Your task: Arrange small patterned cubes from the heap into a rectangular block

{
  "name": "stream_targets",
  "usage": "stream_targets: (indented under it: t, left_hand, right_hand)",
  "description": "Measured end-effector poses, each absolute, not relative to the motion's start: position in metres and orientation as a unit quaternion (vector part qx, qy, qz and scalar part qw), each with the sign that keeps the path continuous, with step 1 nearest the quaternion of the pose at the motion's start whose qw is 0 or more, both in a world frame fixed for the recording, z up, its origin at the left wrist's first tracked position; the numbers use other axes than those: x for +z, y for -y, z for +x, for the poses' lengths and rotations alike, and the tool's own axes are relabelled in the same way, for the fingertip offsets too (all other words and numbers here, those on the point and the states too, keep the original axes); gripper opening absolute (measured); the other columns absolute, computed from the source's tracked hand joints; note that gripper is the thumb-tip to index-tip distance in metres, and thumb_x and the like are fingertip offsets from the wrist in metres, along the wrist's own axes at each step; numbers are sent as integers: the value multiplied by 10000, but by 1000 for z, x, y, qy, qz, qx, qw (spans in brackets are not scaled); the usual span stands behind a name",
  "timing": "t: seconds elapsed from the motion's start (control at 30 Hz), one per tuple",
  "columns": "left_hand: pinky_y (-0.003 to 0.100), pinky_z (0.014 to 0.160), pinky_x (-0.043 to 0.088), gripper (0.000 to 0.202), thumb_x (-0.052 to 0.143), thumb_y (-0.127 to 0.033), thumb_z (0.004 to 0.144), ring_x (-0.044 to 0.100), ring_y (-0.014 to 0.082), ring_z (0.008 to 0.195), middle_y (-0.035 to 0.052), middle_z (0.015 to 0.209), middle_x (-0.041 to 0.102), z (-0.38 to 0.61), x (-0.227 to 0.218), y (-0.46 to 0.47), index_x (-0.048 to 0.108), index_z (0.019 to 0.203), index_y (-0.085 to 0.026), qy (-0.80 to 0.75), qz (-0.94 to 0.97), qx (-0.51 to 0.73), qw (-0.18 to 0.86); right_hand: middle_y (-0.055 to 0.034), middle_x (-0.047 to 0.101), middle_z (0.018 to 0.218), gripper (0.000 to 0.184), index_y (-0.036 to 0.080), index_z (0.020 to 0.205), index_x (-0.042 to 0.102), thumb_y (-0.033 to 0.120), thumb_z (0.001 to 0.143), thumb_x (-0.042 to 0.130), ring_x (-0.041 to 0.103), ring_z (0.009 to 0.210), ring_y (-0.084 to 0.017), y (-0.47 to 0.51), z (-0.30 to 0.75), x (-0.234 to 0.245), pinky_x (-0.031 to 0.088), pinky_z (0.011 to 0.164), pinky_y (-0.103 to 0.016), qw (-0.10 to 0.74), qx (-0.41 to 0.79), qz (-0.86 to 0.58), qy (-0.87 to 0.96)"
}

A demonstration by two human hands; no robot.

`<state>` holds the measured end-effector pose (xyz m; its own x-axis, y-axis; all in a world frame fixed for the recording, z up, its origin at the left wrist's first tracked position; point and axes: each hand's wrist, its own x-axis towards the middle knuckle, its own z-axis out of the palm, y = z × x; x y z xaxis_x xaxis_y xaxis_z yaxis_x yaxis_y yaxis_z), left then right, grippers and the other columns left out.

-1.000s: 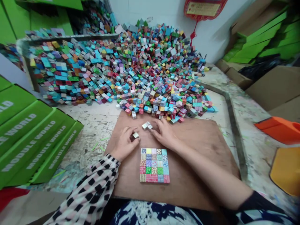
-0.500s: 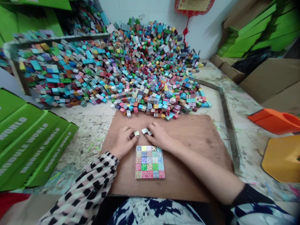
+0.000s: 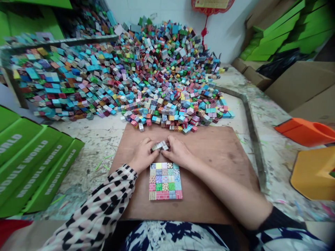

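Note:
My left hand (image 3: 144, 153) pinches one end of a short row of pale patterned cubes (image 3: 159, 145). The fingers of my right hand (image 3: 178, 150) close on its other end, where one cube sits at an angle. Fingertips hide part of the cubes, so I cannot tell how they join. Just below my hands, a flat square of patterned cubes (image 3: 165, 181) lies on a brown wooden board (image 3: 209, 181). Its faces show red brick, green, purple, yellow and blue prints.
A large heap of mixed cubes (image 3: 157, 76) spreads behind the board, edged by grey strips (image 3: 252, 129). Green boxes (image 3: 44, 167) stand at the left. An orange holder (image 3: 305, 132) and a yellow object (image 3: 312, 174) are on the right, before cardboard boxes (image 3: 303, 87).
My hands have come together, and the pale cubes they held apart now meet in one row. The view has shifted slightly.

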<state>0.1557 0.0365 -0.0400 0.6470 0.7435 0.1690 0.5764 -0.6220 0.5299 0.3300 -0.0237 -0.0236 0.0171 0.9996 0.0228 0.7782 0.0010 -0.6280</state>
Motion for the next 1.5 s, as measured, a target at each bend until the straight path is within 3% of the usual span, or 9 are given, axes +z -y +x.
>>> stream_targets:
  t: [0.13,0.27,0.5,0.63,0.73,0.9,1.17,1.37,1.5]
  left_hand:
    - [354,819,473,316,575,-214,820,584,219,904,57,922,602,156,-41,-36,670,1121,-188,-379,878,195,220]
    - [358,833,477,323,587,-227,827,584,216,911,49,931,589,156,-39,-36,662,1141,-199,-381,874,194,230]
    - [363,867,478,315,583,-198,841,571,213,935,44,932,552,156,-37,-43,675,1142,-201,-363,872,195,263]
    - [351,845,480,337,587,-186,833,564,202,911,29,917,536,154,-34,-43,671,1157,-227,-352,878,176,272]
    - [349,829,486,370,613,-233,831,563,201,908,27,936,536,153,-34,-41,648,1200,-236,-347,874,180,288]
    - [342,793,479,264,633,-258,824,568,208,882,32,881,540,157,-41,-42,707,1074,-216,-346,881,196,257]
    - [317,764,462,235,573,-273,855,572,186,848,26,895,562,135,-32,-40,702,1045,-226,-345,894,168,232]
    - [341,784,464,234,602,-279,845,580,206,873,35,894,568,123,-27,-36,692,1046,-200,-356,883,193,237]
    - [341,788,465,194,605,-277,847,575,194,871,30,905,571,123,-31,-37,685,999,-187,-375,863,212,262]
  right_hand:
    - [-40,619,849,111,198,874,513,162,791,577,549,756,-179,24,329,-20,384,653,-289,219,204,-676,673]
    - [-78,650,989,196,175,967,564,71,802,554,577,906,-196,24,343,-13,427,796,-309,202,216,-621,726]
    - [-91,636,927,150,163,839,618,51,845,518,567,926,-214,13,355,-9,434,831,-333,169,182,-619,745]
    - [-68,629,957,193,163,941,632,34,815,563,558,951,-205,14,351,-13,430,848,-333,197,197,-585,761]
    - [-65,607,1017,283,176,1061,622,60,803,613,545,991,-206,17,351,-17,434,867,-341,228,204,-577,757]
    - [-68,601,955,130,156,951,626,96,842,589,552,952,-199,14,347,-20,446,854,-327,204,222,-571,763]
    - [-103,623,1003,133,114,980,622,93,860,567,566,967,-194,6,329,-17,441,867,-321,185,255,-531,787]
    - [-53,652,940,245,172,1068,622,290,858,667,603,833,-181,-16,327,7,476,732,-299,130,323,-510,787]
    - [-106,631,1106,332,172,1279,507,217,952,477,620,896,-208,-43,313,14,483,753,-334,144,140,-616,761]
